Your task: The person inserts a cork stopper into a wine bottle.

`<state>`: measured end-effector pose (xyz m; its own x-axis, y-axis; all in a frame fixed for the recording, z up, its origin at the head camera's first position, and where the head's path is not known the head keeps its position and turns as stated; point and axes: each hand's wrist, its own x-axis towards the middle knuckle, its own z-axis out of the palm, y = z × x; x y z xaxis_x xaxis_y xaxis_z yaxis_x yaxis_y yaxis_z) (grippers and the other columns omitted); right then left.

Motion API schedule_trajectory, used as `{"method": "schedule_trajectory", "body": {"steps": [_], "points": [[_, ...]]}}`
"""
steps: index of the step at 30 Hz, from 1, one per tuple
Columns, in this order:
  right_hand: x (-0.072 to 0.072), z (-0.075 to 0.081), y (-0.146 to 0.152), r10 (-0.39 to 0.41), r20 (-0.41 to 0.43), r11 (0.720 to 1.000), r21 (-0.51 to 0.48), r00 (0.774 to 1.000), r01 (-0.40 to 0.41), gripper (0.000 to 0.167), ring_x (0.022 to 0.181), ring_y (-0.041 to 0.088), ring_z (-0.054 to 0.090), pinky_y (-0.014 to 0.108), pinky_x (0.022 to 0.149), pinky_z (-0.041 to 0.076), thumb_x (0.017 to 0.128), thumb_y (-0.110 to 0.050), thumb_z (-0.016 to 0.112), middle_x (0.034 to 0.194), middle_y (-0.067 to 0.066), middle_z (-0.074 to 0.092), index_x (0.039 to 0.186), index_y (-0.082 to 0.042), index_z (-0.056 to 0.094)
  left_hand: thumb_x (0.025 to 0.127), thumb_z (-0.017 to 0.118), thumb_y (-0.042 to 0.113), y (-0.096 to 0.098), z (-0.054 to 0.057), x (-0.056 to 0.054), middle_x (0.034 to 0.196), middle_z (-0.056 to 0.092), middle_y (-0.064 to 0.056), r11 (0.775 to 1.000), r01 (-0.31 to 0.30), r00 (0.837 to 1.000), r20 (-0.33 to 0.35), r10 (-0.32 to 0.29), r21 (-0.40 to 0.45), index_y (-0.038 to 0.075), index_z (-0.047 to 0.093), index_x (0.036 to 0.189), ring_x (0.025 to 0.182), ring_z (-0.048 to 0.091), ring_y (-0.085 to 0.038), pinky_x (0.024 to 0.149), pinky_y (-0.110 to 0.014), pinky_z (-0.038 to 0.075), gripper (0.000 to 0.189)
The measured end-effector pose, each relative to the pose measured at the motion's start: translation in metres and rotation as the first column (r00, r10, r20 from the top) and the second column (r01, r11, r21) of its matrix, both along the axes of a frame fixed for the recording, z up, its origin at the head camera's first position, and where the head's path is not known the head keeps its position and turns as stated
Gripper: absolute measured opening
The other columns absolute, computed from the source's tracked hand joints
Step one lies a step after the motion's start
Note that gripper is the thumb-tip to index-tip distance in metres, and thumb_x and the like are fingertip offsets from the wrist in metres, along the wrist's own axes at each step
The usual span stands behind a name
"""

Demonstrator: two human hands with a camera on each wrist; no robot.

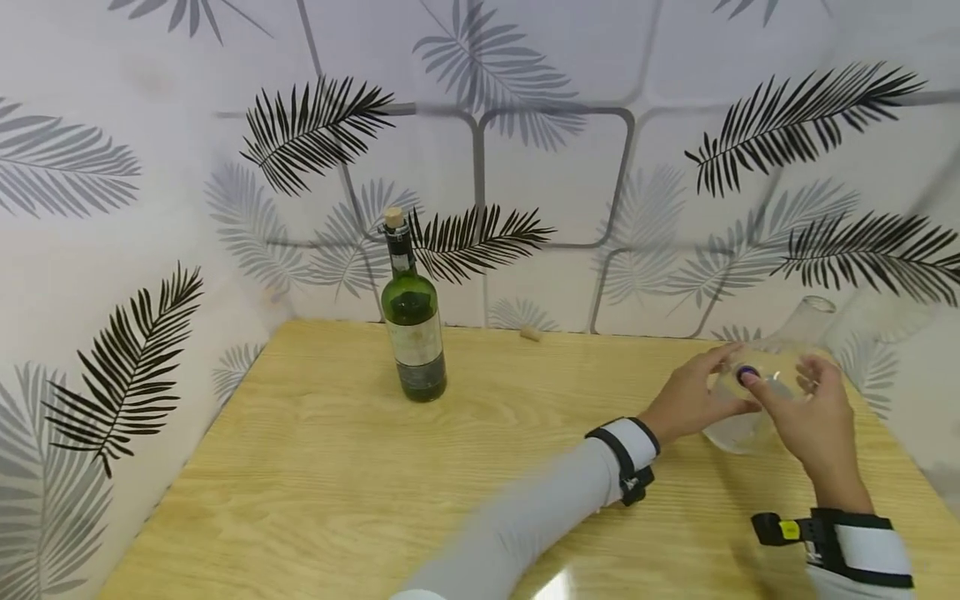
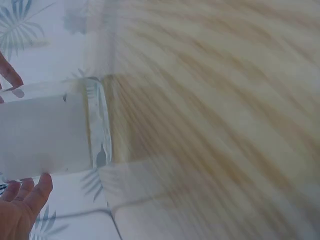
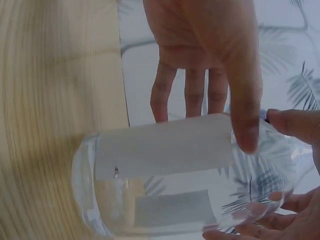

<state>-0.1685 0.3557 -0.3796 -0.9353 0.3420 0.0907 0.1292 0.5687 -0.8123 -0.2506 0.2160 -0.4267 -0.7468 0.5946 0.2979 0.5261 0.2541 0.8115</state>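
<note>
Head view: both hands (image 1: 693, 400) (image 1: 819, 421) grip a smooth, clear, narrow-necked glass flask (image 1: 772, 360).

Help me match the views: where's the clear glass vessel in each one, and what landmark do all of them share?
Head: glass vessel at right, between the left hand and right hand.
Left wrist: glass vessel at the left edge, below mid-height, partly cut off.
Right wrist: glass vessel across the lower half.
Shared landmark: the wood-grain table.
</note>
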Motion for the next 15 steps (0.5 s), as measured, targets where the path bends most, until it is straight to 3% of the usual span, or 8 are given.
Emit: {"method": "schedule_trajectory", "body": {"steps": [3, 7, 11, 15], "points": [[-0.007, 0.001, -0.021, 0.142, -0.001, 0.989, 0.033, 0.99, -0.142, 0.096, 0.143, 0.057, 0.023, 0.075, 0.101, 0.033, 0.098, -0.045, 0.061, 0.158, 0.035, 0.02, 0.157, 0.005, 0.004, 0.091, 0.076, 0.031, -0.043, -0.003, -0.006, 0.156, 0.041, 0.001, 1.0, 0.015, 0.999, -0.039, -0.015, 0.01, 0.027, 0.03, 0.158, 0.133, 0.052, -0.012, 0.09, -0.015, 0.051, 0.08], [-0.019, 0.006, -0.052, 0.314, 0.007, 0.947, 0.063, 0.949, -0.314, 0.094, 0.141, 0.056, 0.027, 0.074, 0.099, 0.036, 0.097, -0.042, 0.065, 0.157, 0.034, 0.025, 0.157, 0.004, 0.009, 0.092, 0.075, 0.032, -0.104, 0.001, -0.007, 0.153, 0.043, -0.008, 1.0, 0.029, 0.999, -0.021, -0.029, -0.011, 0.027, 0.025, 0.159, 0.135, 0.05, -0.016, 0.099, -0.028, 0.051, 0.084], [-0.029, 0.01, -0.085, 0.465, 0.02, 0.884, 0.045, 0.885, -0.465, 0.089, 0.143, 0.052, 0.028, 0.073, 0.102, 0.035, 0.096, -0.037, 0.07, 0.157, 0.03, 0.028, 0.156, 0.002, 0.017, 0.089, 0.078, 0.033, -0.159, 0.009, -0.001, 0.155, 0.037, -0.009, 0.997, 0.031, 0.999, 0.029, -0.029, -0.068, 0.029, 0.019, 0.16, 0.14, 0.045, -0.021, 0.107, -0.042, 0.046, 0.092], [-0.034, 0.009, -0.115, 0.605, 0.019, 0.796, -0.016, 0.796, -0.605, 0.082, 0.144, 0.049, 0.029, 0.067, 0.104, 0.039, 0.095, -0.029, 0.071, 0.157, 0.027, 0.031, 0.154, 0.0, 0.023, 0.087, 0.08, 0.034, -0.2, 0.019, 0.009, 0.161, 0.027, -0.006, 0.997, 0.019, 0.998, 0.069, -0.014, -0.073, 0.027, 0.016, 0.16, 0.144, 0.038, -0.027, 0.111, -0.047, 0.043, 0.098]]}}
